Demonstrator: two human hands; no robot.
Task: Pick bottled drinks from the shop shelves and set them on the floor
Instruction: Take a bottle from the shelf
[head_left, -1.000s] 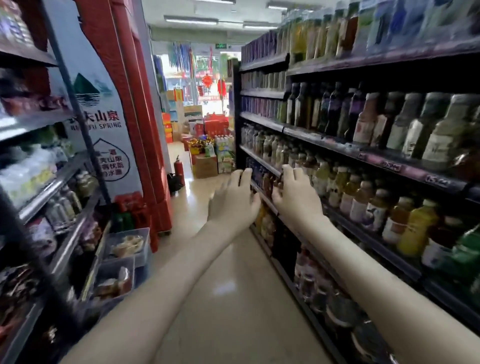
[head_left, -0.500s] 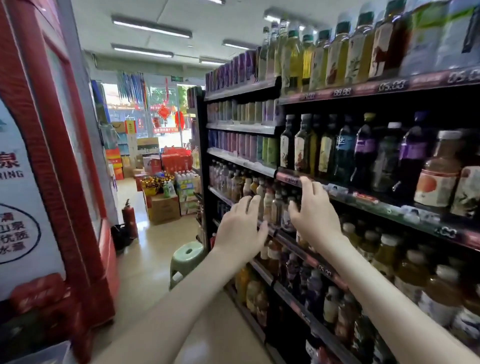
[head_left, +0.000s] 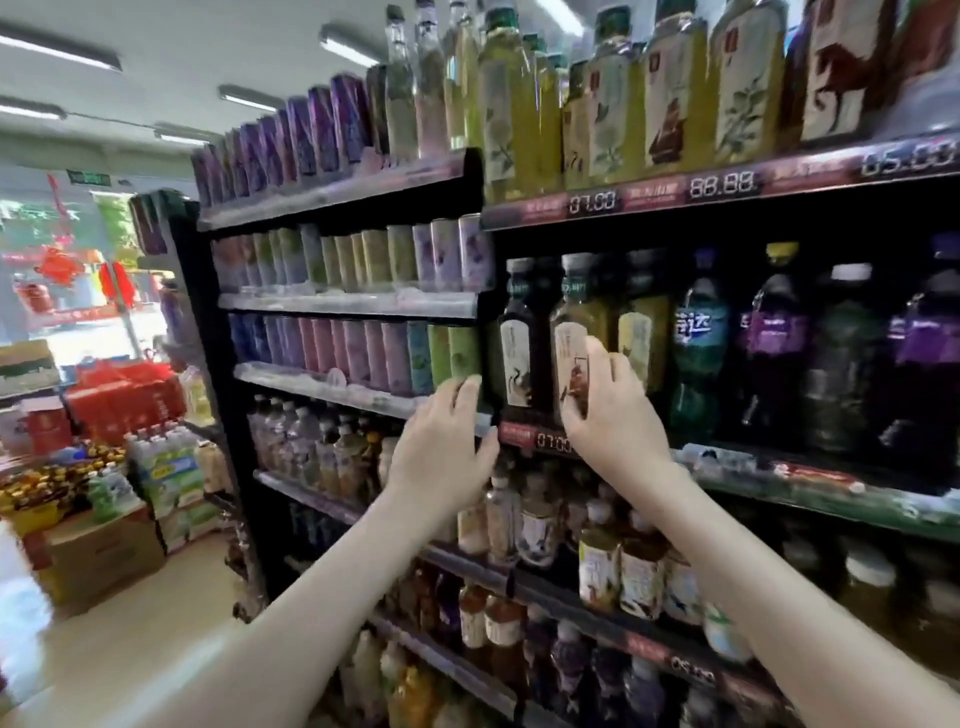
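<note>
On the dark shelf rail (head_left: 810, 475) at chest height stand a dark tea bottle (head_left: 514, 338) and, to its right, a yellow-green tea bottle (head_left: 574, 312), both with cream labels. My left hand (head_left: 441, 452) is raised with straight fingers just left of the dark bottle, its fingertips level with the bottle's lower label. My right hand (head_left: 610, 415) lies against the front of the yellow-green bottle, fingers over the label and thumb low beside it. Neither bottle is lifted.
More bottles fill the shelves above, below and to the right, among them a green soda bottle (head_left: 698, 348) and purple-labelled ones. Rows of cans (head_left: 363, 353) stand to the left. A cardboard box (head_left: 104, 561), stacked drinks and red crates (head_left: 124, 400) sit down the aisle on the beige floor (head_left: 130, 654).
My view has swung up and closer to the shelves. Both hands have risen from the lower shelf rail to the two tea bottles, the right one now touching the yellow-green bottle.
</note>
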